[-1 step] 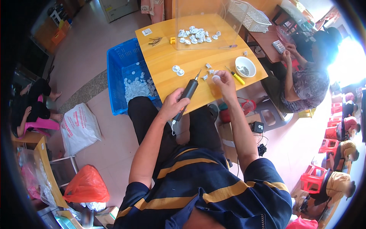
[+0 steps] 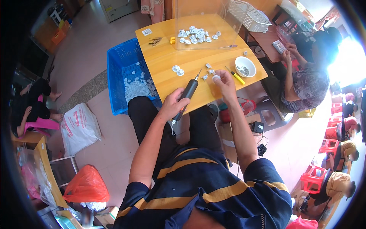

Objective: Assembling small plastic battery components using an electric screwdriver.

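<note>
My left hand [image 2: 174,104] is wrapped round a black electric screwdriver [image 2: 187,95], its bit pointing up and away over the table's near edge. Between the thumb and fingers of my right hand [image 2: 225,83] is a small round white plastic part [image 2: 216,78]. Just beyond that hand lie several small metal-and-white pieces [image 2: 209,71]. To its right rest a yellow-handled screwdriver [image 2: 238,78] and a white bowl [image 2: 244,62] of small screws. Two round white parts [image 2: 178,70] lie left of the black tool's tip.
A clear plastic box [image 2: 206,23] with a pile of white parts [image 2: 196,34] stands on the wooden table [image 2: 160,57]. Left of the table is a blue crate [image 2: 114,76] of white pieces. Another person [image 2: 305,84] sits at a brown table on the right.
</note>
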`<state>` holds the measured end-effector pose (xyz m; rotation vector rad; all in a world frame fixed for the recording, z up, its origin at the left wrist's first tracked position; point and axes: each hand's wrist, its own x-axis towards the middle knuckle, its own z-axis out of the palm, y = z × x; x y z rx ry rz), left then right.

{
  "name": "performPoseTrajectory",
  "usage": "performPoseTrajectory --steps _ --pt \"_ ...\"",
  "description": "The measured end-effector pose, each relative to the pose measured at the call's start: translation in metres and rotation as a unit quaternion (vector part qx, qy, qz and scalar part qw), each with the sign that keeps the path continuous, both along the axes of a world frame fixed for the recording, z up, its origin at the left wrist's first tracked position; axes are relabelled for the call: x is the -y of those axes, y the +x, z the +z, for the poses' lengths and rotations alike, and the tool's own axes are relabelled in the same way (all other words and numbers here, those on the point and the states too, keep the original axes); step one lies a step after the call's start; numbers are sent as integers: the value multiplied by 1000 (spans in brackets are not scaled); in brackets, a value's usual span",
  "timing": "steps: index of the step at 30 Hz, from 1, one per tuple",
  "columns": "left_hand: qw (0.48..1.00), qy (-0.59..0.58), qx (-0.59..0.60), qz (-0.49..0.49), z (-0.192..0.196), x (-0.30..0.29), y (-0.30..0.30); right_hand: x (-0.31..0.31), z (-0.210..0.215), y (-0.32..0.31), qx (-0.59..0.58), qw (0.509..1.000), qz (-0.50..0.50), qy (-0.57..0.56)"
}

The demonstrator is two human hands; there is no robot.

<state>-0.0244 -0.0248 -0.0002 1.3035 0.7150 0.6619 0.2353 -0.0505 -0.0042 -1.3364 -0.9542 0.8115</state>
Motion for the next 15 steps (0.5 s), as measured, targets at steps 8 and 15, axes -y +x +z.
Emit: performPoseTrajectory --steps 8,15 --pt "999 9 -33 -24 8 1 2 5 -20 2 -98 994 35 -28" --pt "980 122 -153 -29 14 11 1 4 -21 -8 -124 991 27 -38"
